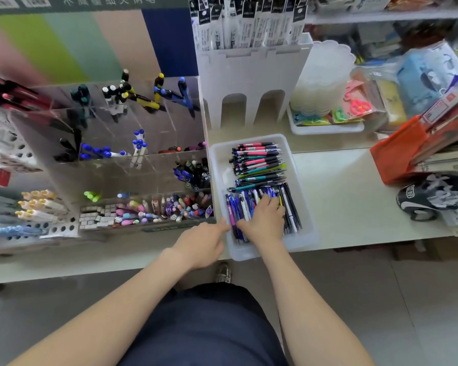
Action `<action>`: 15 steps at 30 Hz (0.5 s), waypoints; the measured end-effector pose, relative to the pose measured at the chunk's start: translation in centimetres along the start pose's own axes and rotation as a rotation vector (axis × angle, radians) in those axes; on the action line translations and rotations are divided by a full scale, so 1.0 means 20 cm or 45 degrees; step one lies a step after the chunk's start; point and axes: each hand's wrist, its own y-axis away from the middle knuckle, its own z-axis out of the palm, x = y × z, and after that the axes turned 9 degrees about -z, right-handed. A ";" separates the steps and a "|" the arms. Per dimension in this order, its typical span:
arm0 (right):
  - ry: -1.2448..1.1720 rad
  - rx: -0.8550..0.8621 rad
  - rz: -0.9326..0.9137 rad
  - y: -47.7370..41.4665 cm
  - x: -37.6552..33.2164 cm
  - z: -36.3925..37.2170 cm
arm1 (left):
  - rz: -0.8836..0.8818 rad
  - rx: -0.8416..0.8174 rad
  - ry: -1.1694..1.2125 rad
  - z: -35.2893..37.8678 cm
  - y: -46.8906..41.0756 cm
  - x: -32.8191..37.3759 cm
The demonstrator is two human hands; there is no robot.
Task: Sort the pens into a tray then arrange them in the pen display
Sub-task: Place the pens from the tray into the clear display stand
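Observation:
A white plastic tray (pixel 299 165) sits on the counter and holds two groups of pens. Pink, teal and green pens (pixel 259 162) lie crosswise in its far half. Blue, white and black pens (pixel 238 207) lie lengthwise in its near half. My right hand (pixel 263 219) rests on the near group with its fingers spread over the pens. My left hand (pixel 204 243) is at the tray's left rim, with one finger pointing at the rim and the others curled. The clear acrylic pen display (pixel 132 154) stands left of the tray, its compartments partly filled.
A white refill rack (pixel 249 75) stands behind the tray. A small white basket (pixel 325 128) of scissors, stacked plastic plates, an orange pouch (pixel 397 151) and a black and white bag (pixel 428 199) crowd the right. The counter edge runs just below the tray.

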 end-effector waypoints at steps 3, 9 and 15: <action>0.052 -0.019 -0.016 0.00 -0.01 0.00 | -0.019 0.016 -0.010 0.01 0.00 0.00; 0.107 0.009 -0.057 -0.02 -0.02 0.02 | -0.056 0.017 -0.030 0.02 -0.01 0.01; -0.017 0.006 -0.040 -0.02 -0.01 0.03 | -0.074 0.011 -0.032 0.00 -0.02 0.03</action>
